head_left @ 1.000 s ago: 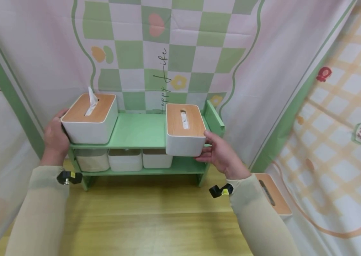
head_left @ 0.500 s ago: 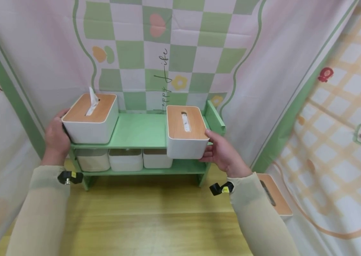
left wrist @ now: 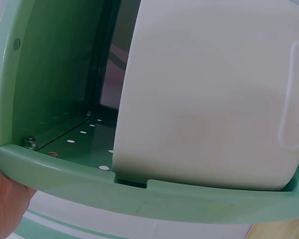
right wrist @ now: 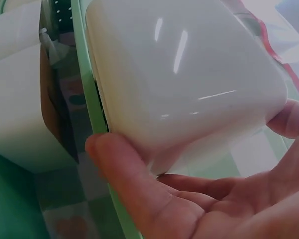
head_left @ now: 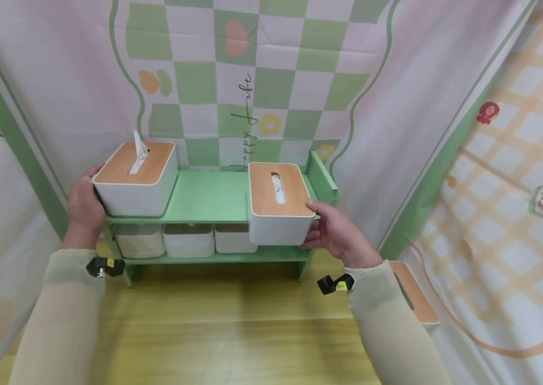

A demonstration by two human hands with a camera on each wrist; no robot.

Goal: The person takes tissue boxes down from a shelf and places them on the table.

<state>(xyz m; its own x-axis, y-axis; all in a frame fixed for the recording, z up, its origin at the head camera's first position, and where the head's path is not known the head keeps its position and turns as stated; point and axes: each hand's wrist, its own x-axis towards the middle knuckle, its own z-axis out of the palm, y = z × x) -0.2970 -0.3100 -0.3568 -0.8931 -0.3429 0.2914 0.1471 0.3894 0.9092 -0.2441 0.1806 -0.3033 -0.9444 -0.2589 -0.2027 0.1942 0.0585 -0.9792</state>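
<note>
My right hand [head_left: 343,238] grips a white tissue box [head_left: 278,231] with a wood-look lid by its right front corner. Its thumb lies at the lid's edge and its fingers reach under the base. That box juts past the front edge of the green shelf [head_left: 213,198]. In the right wrist view its glossy underside shows between thumb and fingers. At the shelf's left end, my left hand [head_left: 85,211] rests beside another tissue box [head_left: 138,199] with a tissue sticking up. The left wrist view shows part of that hand against the shelf's green edge; its fingertips are hidden.
Several white boxes [head_left: 188,241] stand on the lower tier. The shelf has a raised panel [head_left: 321,176] at its right end. Another wood-lidded box [head_left: 413,294] sits on the right, partly behind my sleeve. Printed curtains [head_left: 271,80] hang around; the floor [head_left: 232,321] is wood-patterned.
The tissue box in my right hand has come slightly toward me and lower in the head view, past the shelf edge. My left hand has stayed in place.
</note>
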